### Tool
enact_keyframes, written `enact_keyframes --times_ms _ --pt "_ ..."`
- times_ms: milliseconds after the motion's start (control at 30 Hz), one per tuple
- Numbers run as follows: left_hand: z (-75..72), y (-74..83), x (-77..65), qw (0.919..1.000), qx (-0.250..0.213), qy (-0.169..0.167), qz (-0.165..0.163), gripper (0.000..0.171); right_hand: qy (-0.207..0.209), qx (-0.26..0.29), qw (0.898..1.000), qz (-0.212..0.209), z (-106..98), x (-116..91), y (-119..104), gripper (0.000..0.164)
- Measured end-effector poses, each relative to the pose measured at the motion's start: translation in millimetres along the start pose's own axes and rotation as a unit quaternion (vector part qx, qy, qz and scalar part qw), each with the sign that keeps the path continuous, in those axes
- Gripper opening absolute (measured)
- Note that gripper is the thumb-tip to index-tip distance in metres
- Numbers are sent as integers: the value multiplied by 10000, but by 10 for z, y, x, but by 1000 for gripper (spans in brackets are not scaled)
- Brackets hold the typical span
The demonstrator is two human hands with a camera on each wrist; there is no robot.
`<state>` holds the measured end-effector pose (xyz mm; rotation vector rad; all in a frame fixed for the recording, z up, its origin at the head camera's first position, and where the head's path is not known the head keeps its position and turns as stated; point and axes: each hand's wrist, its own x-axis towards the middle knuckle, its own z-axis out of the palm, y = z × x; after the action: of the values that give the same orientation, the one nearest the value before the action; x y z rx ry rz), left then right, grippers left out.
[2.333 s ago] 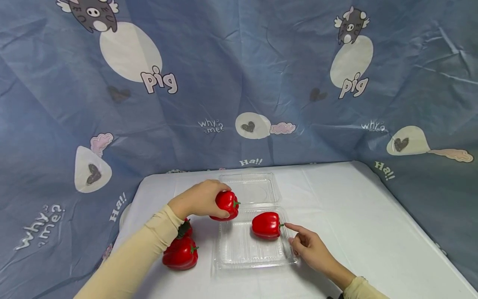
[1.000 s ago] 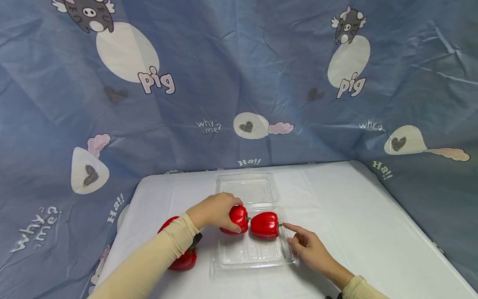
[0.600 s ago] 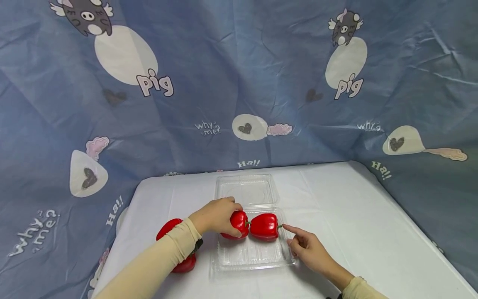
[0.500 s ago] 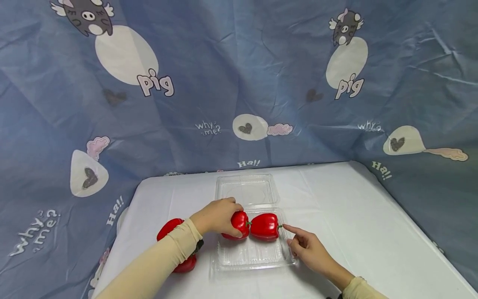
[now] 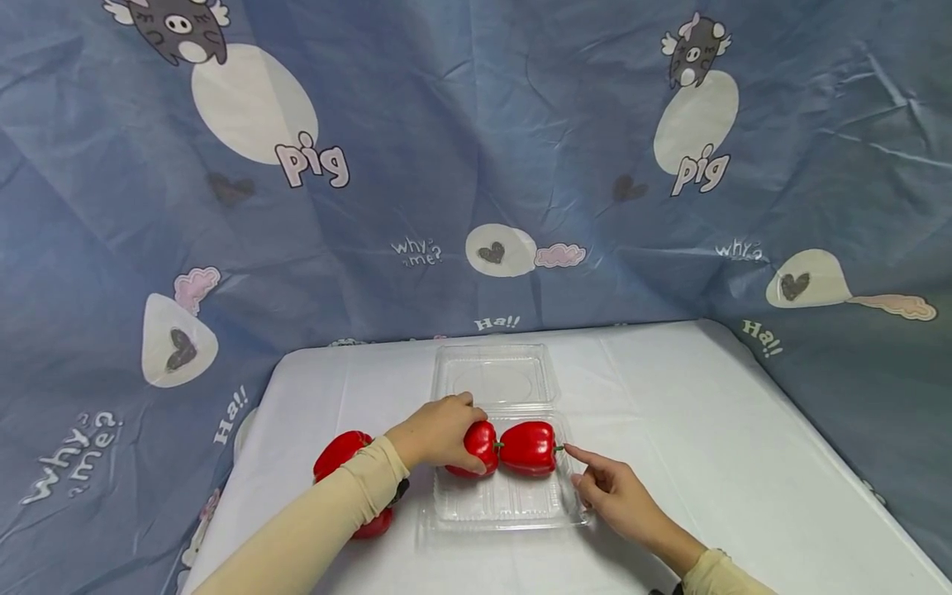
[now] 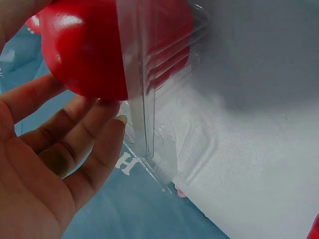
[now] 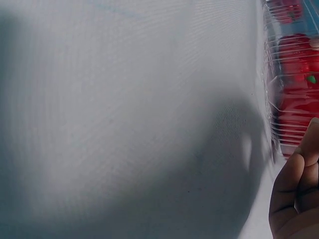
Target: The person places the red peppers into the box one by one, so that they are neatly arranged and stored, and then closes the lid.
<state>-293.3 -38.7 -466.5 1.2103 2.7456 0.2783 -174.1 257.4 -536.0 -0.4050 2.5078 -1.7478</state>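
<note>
My left hand (image 5: 440,431) grips a red bell pepper (image 5: 482,446) in the left part of the base of a clear plastic clamshell container (image 5: 494,516). In the left wrist view, fingers (image 6: 102,149) curve under the pepper (image 6: 87,55) at the container's side wall. A second red bell pepper (image 5: 528,449) lies on its side in the base, its green stem pointing right; the two stand end to end. On the right, my right hand (image 5: 621,500) reaches over the container's edge, its straight index fingertip at that stem, thumb near the rim and other fingers folded.
Behind the base, the container's hinged lid (image 5: 492,376) lies open on the white tablecloth (image 5: 669,413). More red bell peppers (image 5: 340,453) sit to the left, partly hidden by my left sleeve (image 5: 305,521). A blue printed cloth (image 5: 416,165) hangs along the back and sides.
My left hand has carried the pepper rightward and down into the container's base beside the other pepper; over the last half second it barely moves. The right hand has stayed in place.
</note>
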Motion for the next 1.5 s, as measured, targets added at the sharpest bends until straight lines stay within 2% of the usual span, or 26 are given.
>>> enact_keyframes --times_ms 300,433,567,733,1000,1267,1500 --pt "-55 18 -42 9999 -94 22 -83 74 -8 8 10000 -5 3 -2 -5 46" --pt "-95 24 -81 9996 -250 -24 -147 73 22 53 9999 92 5 -4 -13 46" --pt "-124 -4 -130 9987 -438 -92 -238 74 -21 124 9999 -44 2 -8 -15 47" --pt "-163 -89 -201 9974 -596 -165 -358 75 -41 159 9997 -165 0 -8 -1 47" --pt "-263 -252 -339 9954 -798 -58 -530 73 34 121 9996 -259 3 -8 3 46" --pt "-428 -374 -565 9920 -961 159 -807 67 49 241 9995 -221 14 -8 11 47" --pt "-496 -564 -772 9888 -1008 160 -1089 69 126 268 9995 -123 18 -8 16 45"
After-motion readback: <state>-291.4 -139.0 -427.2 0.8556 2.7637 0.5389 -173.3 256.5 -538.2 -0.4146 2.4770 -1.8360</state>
